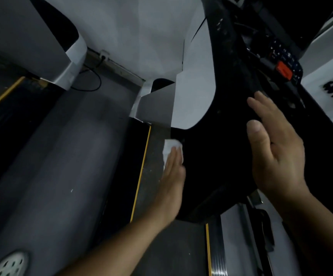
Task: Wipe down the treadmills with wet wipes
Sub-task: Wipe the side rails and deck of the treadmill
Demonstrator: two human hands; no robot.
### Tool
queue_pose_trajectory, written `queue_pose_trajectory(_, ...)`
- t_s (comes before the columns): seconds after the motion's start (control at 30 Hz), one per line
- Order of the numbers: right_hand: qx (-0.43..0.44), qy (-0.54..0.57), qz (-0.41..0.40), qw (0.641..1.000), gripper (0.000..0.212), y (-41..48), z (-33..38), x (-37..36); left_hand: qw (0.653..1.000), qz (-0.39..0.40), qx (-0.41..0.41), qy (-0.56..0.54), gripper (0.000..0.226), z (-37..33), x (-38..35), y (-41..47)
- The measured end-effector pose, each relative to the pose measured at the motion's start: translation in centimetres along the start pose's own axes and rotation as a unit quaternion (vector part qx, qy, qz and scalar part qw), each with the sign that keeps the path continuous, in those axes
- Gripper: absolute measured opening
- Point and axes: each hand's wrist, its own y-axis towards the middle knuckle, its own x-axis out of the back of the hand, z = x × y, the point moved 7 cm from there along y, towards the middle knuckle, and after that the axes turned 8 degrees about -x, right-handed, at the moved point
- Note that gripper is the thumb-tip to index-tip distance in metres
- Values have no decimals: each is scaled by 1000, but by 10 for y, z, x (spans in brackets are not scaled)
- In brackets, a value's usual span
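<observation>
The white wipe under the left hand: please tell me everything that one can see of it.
The wipe is a small white sheet, soft and cloth-like, folded or crumpled into a pad. The left hand lies flat on it, and its straight fingers cover the lower part, so its full shape is hidden. It sits at the left edge of the black treadmill panel, seemingly pressed against it. The right hand is apart from it. Whether it is wet cannot be told.

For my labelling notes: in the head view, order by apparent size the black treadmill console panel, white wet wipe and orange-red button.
1. black treadmill console panel
2-3. white wet wipe, partly under the left hand, and orange-red button: look alike, unranked.
</observation>
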Motion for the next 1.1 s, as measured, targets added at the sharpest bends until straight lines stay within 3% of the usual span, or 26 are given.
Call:
queue_pose_trajectory(0.07,5,14,-1,1000,60,-1,0,1,1000,-8,19,-3,59,-6,3,16)
queue_pose_trajectory(0.2,14,21,-5,1000,59,-2,-1,1,985,42,-141,92,57,-26,-27,-59)
queue_pose_trajectory(0.33,12,25,-6,1000,60,-2,-1,0,998,-33,39,-24,74,14,0,9)
queue_pose_trajectory(0.4,11,24,-12,1000,58,-3,-1,1,997,-33,68,-22,79,2,9,47)
queue_pose_trajectory(0.47,18,23,-13,999,56,-3,-1,1,999,12,-26,45,70,-27,-9,27)
queue_pose_trajectory(0.57,28,32,-11,999,54,-2,-1,1,970,71,-203,113,70,-47,-30,-54)
queue_pose_trajectory(0.7,11,32,-13,999,55,-2,-2,1,975,56,-166,137,72,-72,-24,3)
queue_pose_trajectory(0.8,-21,86,-14,996,51,-2,-8,2,954,97,-231,162,72,-109,-41,17)
queue_pose_trajectory(0.9,-63,144,-21,987,52,-1,-14,3,936,108,-283,182,68,-89,-37,-17)
queue_pose_trajectory(1.03,-81,141,-4,987,48,1,-12,1,953,100,-200,205,63,-108,-27,64)
queue_pose_trajectory(1.1,-101,120,33,987,50,10,-13,1,942,119,-227,217,61,-124,-36,76)
